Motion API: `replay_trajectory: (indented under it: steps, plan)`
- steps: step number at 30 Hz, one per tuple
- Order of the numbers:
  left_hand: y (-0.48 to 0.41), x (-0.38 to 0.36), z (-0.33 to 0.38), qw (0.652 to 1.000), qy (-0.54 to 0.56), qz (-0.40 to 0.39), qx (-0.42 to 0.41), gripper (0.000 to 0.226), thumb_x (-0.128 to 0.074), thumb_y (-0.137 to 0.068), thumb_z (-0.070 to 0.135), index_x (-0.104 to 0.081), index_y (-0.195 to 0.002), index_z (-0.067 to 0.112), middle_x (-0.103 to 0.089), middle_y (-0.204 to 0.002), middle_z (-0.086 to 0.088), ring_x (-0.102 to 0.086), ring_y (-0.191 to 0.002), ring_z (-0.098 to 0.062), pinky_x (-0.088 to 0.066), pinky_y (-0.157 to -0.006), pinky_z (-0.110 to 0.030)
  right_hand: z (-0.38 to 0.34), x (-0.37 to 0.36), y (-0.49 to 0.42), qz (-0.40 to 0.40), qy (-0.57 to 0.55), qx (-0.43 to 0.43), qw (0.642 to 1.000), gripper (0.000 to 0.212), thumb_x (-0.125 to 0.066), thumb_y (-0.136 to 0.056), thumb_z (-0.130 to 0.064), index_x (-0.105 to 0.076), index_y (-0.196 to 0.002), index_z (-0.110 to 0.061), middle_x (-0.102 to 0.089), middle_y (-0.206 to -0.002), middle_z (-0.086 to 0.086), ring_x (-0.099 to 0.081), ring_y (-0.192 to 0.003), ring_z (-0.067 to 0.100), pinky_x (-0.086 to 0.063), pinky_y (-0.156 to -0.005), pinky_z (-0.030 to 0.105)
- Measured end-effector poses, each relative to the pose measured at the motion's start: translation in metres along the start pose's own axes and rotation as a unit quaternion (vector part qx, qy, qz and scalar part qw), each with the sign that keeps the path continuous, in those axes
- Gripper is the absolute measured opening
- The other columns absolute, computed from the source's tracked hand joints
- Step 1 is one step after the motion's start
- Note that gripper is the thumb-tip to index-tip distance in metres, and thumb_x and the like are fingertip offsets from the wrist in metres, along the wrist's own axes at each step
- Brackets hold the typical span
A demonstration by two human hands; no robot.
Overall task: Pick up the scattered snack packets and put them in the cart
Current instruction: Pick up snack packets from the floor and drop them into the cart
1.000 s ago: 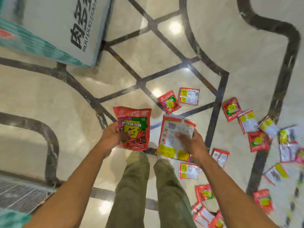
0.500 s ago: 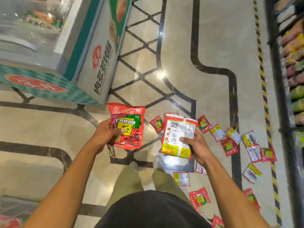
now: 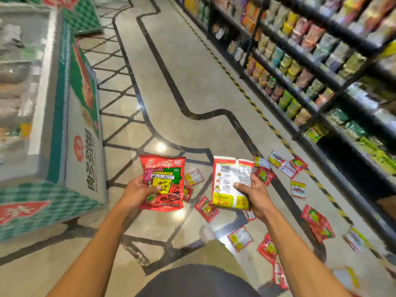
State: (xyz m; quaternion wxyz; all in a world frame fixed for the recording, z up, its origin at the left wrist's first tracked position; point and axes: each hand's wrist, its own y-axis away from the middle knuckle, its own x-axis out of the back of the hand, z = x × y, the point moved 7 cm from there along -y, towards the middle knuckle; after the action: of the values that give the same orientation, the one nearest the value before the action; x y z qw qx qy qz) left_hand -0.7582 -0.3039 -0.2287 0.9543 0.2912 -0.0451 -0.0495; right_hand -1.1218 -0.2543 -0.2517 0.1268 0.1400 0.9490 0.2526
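My left hand (image 3: 137, 192) grips a large red snack packet (image 3: 166, 179) by its lower left edge, printed front facing me. My right hand (image 3: 251, 192) grips a second large packet (image 3: 228, 181) with its white and yellow back side up. Both packets are held above the floor in front of me. Several small red and white snack packets (image 3: 206, 209) lie scattered on the floor below and to the right, as far as the shelf foot (image 3: 299, 189). No cart shows in this view.
A chest freezer (image 3: 83, 146) with green and white sides stands at the left. A tall black shelf rack (image 3: 321, 67) full of packets runs along the right, behind a yellow-black floor stripe (image 3: 242, 88). The aisle floor stretches ahead. My shoe (image 3: 206, 233) stands among the packets.
The view has tilted up from the floor to the aisle, bringing the shelves into sight. Both hands keep their packets, held at about the same spot in front of me.
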Motion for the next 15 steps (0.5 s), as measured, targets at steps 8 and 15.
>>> replay_trajectory:
  steps: [8, 15]
  plan:
    - [0.040, -0.072, -0.016, 0.987, -0.071, -0.141, -0.014, 0.036, -0.081, -0.084, 0.010, -0.066, -0.116, 0.013, -0.080, -0.102, -0.007, -0.079, -0.090, -0.032, -0.062, -0.085, -0.049, 0.036, 0.082, 0.116, 0.121, -0.036, 0.045, 0.991, 0.045, -0.077, -0.083, 0.008, -0.065, -0.122, -0.012, -0.077, -0.116, 0.015, -0.074, -0.105, 0.039, -0.059, -0.094, 0.057]
    - [0.080, -0.171, -0.037, 0.962, -0.079, -0.260, -0.027, 0.040, -0.081, -0.084, 0.006, -0.065, -0.121, 0.009, -0.077, -0.112, -0.019, -0.072, -0.104, -0.048, -0.055, -0.097, -0.064, 0.073, 0.177, 0.242, 0.248, -0.088, 0.099, 0.960, 0.096, -0.104, -0.043, -0.035, -0.065, -0.126, -0.008, -0.076, -0.119, 0.017, -0.072, -0.108, 0.042, -0.056, -0.099, 0.058]
